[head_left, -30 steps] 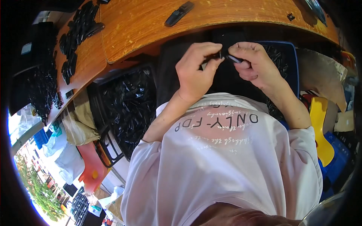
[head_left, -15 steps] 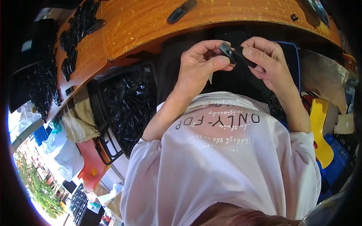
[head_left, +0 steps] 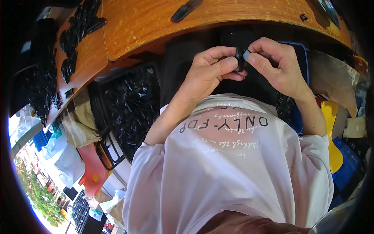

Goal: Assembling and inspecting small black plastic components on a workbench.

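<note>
A small black plastic part is shown in the upper centre of the frame, pinched between both hands just below the edge of the wooden table. The left hand is closed around the part from the left, with the thumb pressed against its side. The right hand is closed on it from the right, thumb and forefinger meeting at the part's upper end, where a small pale blue-grey piece is seen; what that piece is cannot be told. The two hands are touching at the part.

A black crate filled with many similar black parts is seen at centre left, beside the left forearm. A blue crate is partly visible behind the right hand, at upper right. Further black parts are spread over the table at upper left, and a single elongated black piece lies on the table top at the upper edge. The lower half of the frame is filled by a white printed T-shirt. A yellow object is seen at the right edge.
</note>
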`<control>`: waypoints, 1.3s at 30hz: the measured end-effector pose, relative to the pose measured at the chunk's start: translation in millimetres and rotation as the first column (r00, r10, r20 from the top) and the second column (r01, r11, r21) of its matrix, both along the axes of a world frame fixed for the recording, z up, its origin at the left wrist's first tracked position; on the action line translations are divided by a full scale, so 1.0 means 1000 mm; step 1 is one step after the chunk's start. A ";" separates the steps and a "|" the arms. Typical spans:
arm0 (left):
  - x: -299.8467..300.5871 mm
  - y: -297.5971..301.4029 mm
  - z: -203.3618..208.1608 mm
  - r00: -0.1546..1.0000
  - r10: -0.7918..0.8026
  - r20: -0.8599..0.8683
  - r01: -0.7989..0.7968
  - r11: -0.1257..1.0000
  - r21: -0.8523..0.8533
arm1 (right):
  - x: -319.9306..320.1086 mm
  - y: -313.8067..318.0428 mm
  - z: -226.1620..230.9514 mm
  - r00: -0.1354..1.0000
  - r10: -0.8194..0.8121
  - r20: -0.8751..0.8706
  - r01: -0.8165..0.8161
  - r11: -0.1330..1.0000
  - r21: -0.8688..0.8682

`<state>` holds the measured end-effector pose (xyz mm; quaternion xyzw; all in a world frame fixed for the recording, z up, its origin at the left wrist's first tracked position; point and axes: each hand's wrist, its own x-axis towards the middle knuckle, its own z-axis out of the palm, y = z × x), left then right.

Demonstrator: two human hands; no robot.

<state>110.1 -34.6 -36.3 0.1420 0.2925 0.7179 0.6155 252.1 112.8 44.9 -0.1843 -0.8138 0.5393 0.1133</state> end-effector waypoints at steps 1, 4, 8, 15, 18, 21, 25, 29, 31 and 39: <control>0.000 0.000 -0.001 0.999 -0.023 0.039 0.022 1.000 0.008 | 0.000 0.001 0.001 1.000 0.019 0.017 -0.021 0.996 0.084; 0.003 -0.001 -0.001 1.000 0.006 0.027 -0.006 1.000 0.002 | 0.000 0.003 0.005 0.996 0.044 0.074 -0.048 0.998 0.049; 0.000 -0.003 -0.004 0.999 -0.047 -0.026 0.046 0.998 -0.043 | 0.001 0.008 0.009 0.979 0.160 0.130 -0.179 0.972 0.152; 0.003 -0.003 0.002 0.942 -0.177 -0.287 0.120 0.971 -0.206 | 0.005 0.005 0.002 0.856 0.424 0.294 -0.504 0.566 0.652; 0.005 -0.003 0.004 0.917 -0.103 -0.385 0.022 0.978 -0.210 | 0.009 0.005 -0.020 0.933 0.341 0.110 -0.353 0.818 0.455; 0.006 -0.002 0.003 0.897 -0.016 -0.441 -0.057 0.987 -0.153 | 0.013 -0.012 -0.026 0.997 0.074 0.031 -0.078 0.990 0.122; 0.012 -0.002 -0.005 0.846 0.160 -0.509 -0.181 0.983 0.008 | 0.010 -0.019 -0.031 0.977 -0.114 0.179 0.194 0.824 -0.532; 0.009 0.004 -0.003 0.327 0.374 -0.868 -0.266 0.917 0.295 | 0.012 -0.014 -0.030 0.973 -0.103 0.207 0.231 0.372 -0.899; 0.011 0.003 0.002 0.255 0.390 -0.885 -0.250 0.911 0.329 | 0.014 -0.014 -0.031 0.976 -0.103 0.194 0.212 0.220 -0.952; -0.002 -0.002 0.003 -0.211 0.528 -0.822 0.116 0.849 0.516 | 0.026 -0.010 -0.044 0.944 0.046 0.328 0.328 0.011 -0.945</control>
